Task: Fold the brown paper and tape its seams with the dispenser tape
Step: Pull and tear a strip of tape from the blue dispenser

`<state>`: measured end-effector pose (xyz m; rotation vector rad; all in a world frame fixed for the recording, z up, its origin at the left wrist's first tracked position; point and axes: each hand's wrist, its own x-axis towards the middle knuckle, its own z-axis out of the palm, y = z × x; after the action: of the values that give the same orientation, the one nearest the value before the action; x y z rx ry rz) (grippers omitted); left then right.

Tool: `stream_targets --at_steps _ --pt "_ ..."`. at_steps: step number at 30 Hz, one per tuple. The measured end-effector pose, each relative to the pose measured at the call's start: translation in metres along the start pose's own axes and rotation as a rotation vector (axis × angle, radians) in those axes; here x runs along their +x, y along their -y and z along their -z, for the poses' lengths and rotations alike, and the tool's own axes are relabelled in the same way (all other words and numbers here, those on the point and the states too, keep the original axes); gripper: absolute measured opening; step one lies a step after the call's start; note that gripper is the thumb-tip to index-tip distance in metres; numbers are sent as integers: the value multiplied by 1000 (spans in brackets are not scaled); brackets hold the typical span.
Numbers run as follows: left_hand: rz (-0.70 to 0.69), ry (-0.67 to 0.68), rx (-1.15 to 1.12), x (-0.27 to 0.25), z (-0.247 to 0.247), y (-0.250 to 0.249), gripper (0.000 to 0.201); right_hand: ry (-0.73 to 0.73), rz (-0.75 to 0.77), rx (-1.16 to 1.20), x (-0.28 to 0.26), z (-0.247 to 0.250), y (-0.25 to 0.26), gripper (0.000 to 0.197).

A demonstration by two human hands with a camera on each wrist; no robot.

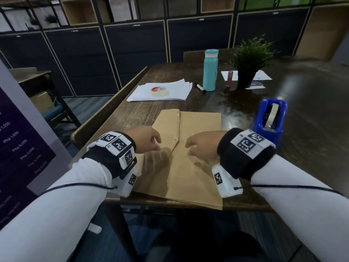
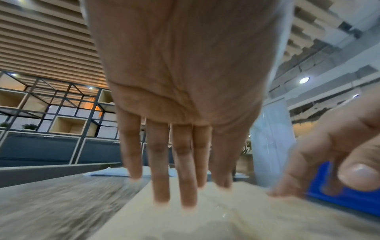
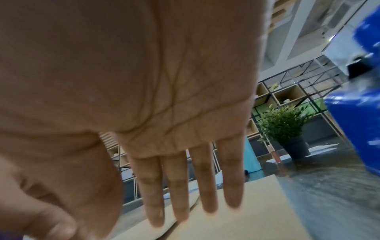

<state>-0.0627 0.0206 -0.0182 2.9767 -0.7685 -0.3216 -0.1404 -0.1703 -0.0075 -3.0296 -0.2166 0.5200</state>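
Observation:
The brown paper [image 1: 196, 167] lies folded flat at the table's near edge, with a left flap over its middle and a shiny bit of tape at its far end. My left hand [image 1: 151, 142] is over the flap, fingers [image 2: 162, 170] straight and pointing down at the paper [image 2: 226, 224]. My right hand [image 1: 196, 146] is over the right half, fingers [image 3: 195, 186] straight above the paper [image 3: 257, 219]. Neither hand holds anything. Whether the fingertips touch the paper is blurred. The blue tape dispenser [image 1: 270, 120] stands just right of the paper, beside my right wrist.
On the dark wooden table [image 1: 311, 129], a masking tape roll [image 1: 159, 91] sits on a stack of white sheets [image 1: 175, 91] at the back. Further back stand a teal bottle [image 1: 210, 69], a black marker [image 1: 200, 87] and a potted plant [image 1: 247, 59]. A chair back [image 1: 105, 108] lines the left edge.

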Motion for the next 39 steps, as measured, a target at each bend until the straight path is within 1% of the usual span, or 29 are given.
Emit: stream_targets --at_steps 2,4,6,8,11,14,17,19,23,25,27,30,34,39 --pt "-20 -132 -33 2 4 -15 27 -101 -44 54 -7 1 -12 43" --pt "-62 -261 -78 2 8 -33 24 -243 -95 52 -11 6 -25 43" --pt "-126 -337 -133 3 9 -57 22 -360 -156 28 -18 15 -39 43" --pt "-216 -382 -188 5 6 -80 22 -402 -212 5 -24 24 -55 48" --pt "-360 -427 -271 7 -4 -113 25 -403 -299 22 -34 30 -84 51" --pt "-419 -373 -355 10 -9 -141 34 -392 -398 85 -43 34 -113 48" --pt "-396 -258 -434 17 -5 -163 47 -373 -477 93 -42 37 -136 41" --pt "-380 -175 -468 25 -3 -174 51 -383 -500 161 -41 38 -147 49" --pt "-402 -50 -508 35 0 -195 48 -362 -577 263 -34 34 -168 81" --pt "-413 -42 -518 38 1 -203 48 -321 -589 323 -29 31 -174 87" --pt "-432 -45 -518 41 2 -209 46 -303 -588 352 -27 30 -176 86" --pt "-446 -42 -487 48 3 -211 38 -284 -604 349 -27 30 -177 93" --pt "-456 -34 -521 55 9 -202 27 -261 -593 317 -27 35 -173 98" --pt "-409 -51 -504 60 16 -179 34 -288 -529 263 -20 49 -154 94"
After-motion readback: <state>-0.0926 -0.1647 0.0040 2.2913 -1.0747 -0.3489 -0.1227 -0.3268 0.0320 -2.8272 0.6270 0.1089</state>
